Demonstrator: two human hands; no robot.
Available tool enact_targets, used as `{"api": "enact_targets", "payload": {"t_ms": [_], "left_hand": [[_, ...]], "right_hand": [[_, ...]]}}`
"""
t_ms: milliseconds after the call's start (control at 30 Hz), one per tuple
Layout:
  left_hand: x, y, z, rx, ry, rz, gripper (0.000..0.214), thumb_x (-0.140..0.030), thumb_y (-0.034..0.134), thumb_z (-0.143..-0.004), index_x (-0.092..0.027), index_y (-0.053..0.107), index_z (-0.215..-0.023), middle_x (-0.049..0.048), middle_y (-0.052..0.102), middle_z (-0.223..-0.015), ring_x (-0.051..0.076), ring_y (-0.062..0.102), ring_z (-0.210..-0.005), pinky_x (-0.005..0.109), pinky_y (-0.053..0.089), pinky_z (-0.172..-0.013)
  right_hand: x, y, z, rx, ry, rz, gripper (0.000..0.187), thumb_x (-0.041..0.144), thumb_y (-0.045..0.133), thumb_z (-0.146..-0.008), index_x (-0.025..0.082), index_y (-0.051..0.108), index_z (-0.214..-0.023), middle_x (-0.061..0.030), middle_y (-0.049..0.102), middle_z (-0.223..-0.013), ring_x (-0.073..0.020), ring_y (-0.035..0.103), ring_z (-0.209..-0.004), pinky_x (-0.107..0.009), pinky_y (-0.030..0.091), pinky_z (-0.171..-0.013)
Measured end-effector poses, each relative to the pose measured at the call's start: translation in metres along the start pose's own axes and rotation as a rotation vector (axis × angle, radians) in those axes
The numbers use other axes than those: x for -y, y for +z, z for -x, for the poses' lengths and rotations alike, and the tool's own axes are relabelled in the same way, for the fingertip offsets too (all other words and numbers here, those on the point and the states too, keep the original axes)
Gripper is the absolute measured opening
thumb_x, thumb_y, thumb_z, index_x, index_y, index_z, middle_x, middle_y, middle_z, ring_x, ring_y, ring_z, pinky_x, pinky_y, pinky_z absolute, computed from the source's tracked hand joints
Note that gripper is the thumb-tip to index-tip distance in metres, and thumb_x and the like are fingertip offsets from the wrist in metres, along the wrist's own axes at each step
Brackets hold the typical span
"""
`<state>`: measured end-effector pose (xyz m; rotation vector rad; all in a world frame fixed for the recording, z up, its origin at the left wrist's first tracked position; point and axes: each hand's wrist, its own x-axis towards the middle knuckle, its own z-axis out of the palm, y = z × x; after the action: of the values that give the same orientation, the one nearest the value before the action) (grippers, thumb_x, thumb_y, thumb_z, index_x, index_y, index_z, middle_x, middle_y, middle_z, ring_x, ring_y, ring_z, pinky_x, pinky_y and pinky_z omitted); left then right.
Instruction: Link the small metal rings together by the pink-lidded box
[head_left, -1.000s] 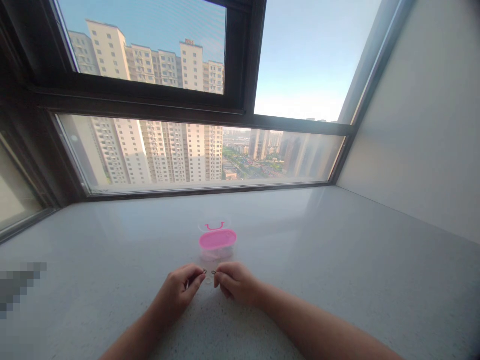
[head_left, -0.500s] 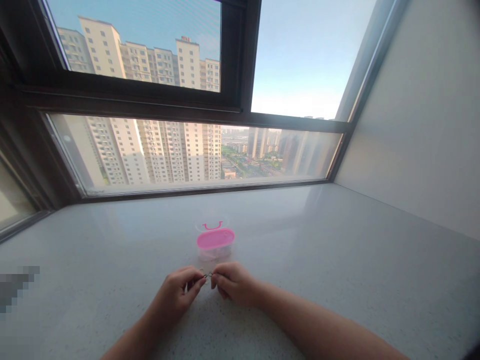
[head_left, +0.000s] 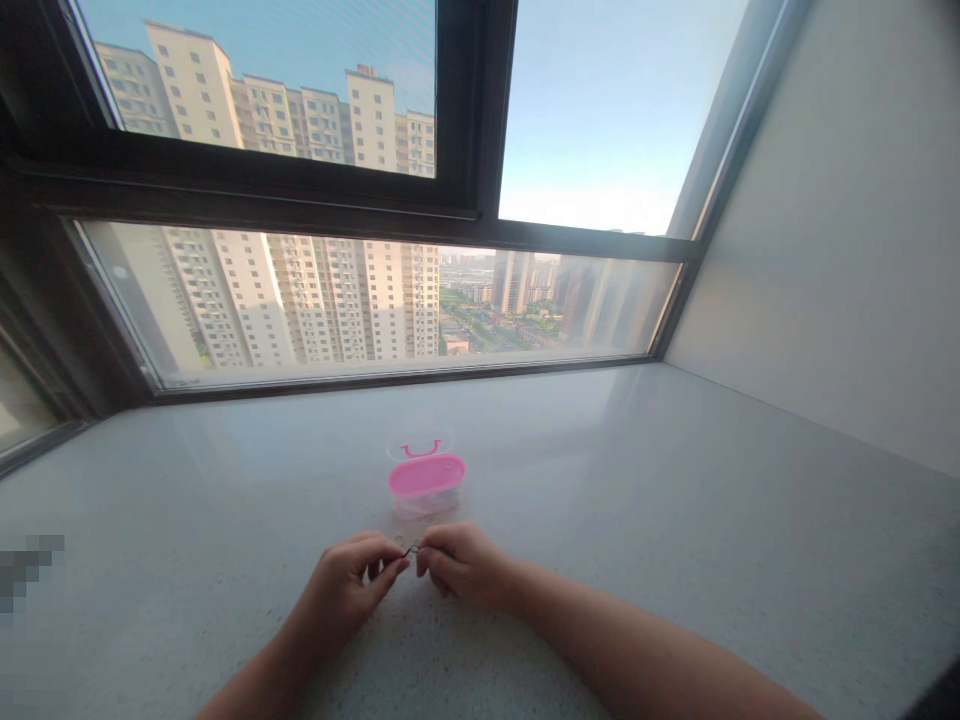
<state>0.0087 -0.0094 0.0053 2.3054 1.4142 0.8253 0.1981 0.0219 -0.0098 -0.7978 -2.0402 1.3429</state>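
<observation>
My left hand (head_left: 352, 585) and my right hand (head_left: 459, 563) meet fingertip to fingertip low on a grey speckled sill (head_left: 675, 520). Each hand pinches a tiny dark metal piece (head_left: 412, 549), too small to name, and the two pieces touch between the thumbs. Just beyond the fingers stands a small clear plastic box with a pink lid (head_left: 426, 476) and a pink clasp; it is closed and nothing touches it.
A dark-framed window (head_left: 465, 215) runs along the back of the sill, with tower blocks outside. A plain white wall (head_left: 840, 250) closes the right side. A blurred patch (head_left: 26, 570) sits at the left edge.
My hands have drawn together, so the two small metal pieces that were slightly apart now touch. The view has drifted a little to the right and up.
</observation>
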Motion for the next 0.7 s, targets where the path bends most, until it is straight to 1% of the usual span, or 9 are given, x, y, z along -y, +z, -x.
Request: {"api": "enact_targets", "payload": {"t_ms": [133, 333, 700], "left_hand": [[0.0015, 0.0012, -0.0001, -0.017, -0.003, 0.002, 0.022, -0.03, 0.051, -0.08, -0.019, 0.069, -0.073, 0.0, 0.06, -0.061, 0.011, 0.05, -0.056, 0.019, 0.038, -0.053], [0.0017, 0.001, 0.0, -0.007, -0.012, 0.013, 0.02, -0.029, 0.052, -0.08, -0.019, 0.068, -0.073, -0.0003, 0.06, -0.062, 0.011, 0.05, -0.056, 0.019, 0.038, -0.053], [-0.0019, -0.0013, 0.0005, -0.017, 0.005, -0.008, 0.025, -0.029, 0.047, -0.082, -0.018, 0.067, -0.072, -0.0006, 0.058, -0.059, 0.011, 0.049, -0.054, 0.019, 0.037, -0.052]], "right_hand": [[0.001, -0.0004, 0.0004, 0.0, -0.016, 0.008, 0.019, 0.013, 0.04, -0.08, 0.013, 0.058, -0.074, 0.0053, 0.045, -0.049, -0.0053, 0.039, -0.044, -0.015, 0.033, -0.046], [-0.0019, 0.0004, 0.0006, -0.01, 0.005, 0.01, 0.019, 0.014, 0.041, -0.08, 0.013, 0.058, -0.074, 0.0053, 0.046, -0.049, -0.0049, 0.039, -0.043, -0.015, 0.033, -0.046], [-0.0004, 0.0004, -0.0002, -0.006, 0.005, 0.031, 0.019, 0.015, 0.041, -0.08, 0.013, 0.059, -0.074, 0.005, 0.046, -0.049, -0.0056, 0.039, -0.044, -0.016, 0.033, -0.046]]}}
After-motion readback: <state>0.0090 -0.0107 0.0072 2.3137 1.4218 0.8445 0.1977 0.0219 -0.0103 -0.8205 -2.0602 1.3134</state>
